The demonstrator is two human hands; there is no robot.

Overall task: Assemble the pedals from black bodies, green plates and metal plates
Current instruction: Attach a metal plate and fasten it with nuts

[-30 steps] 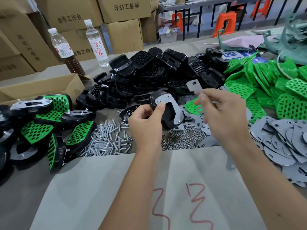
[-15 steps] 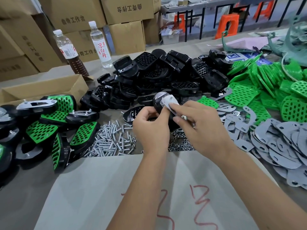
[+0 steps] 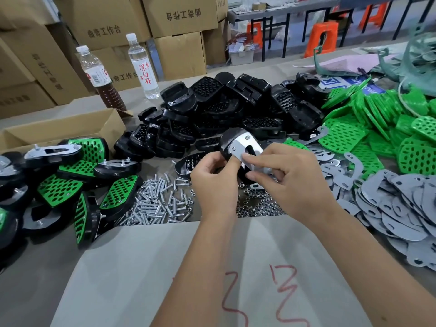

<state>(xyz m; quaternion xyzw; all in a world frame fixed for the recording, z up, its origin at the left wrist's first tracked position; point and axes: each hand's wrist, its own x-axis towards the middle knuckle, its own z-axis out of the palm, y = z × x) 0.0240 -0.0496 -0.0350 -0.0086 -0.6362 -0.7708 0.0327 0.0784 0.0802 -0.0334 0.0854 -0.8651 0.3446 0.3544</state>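
A single head-worn wide-angle view is provided. The table (image 3: 151,267) is looked down on from close above, facing forward; both forearms enter from the bottom edge. Stacked cartons (image 3: 179,22) are seen at upper left, orange stools (image 3: 322,38) at upper right. Edges appear bowed by lens distortion.

Both forearms bare to the frame edge, no sleeves, gloves, rings or watch on left grip (image 3: 213,182) or right grip (image 3: 292,182)
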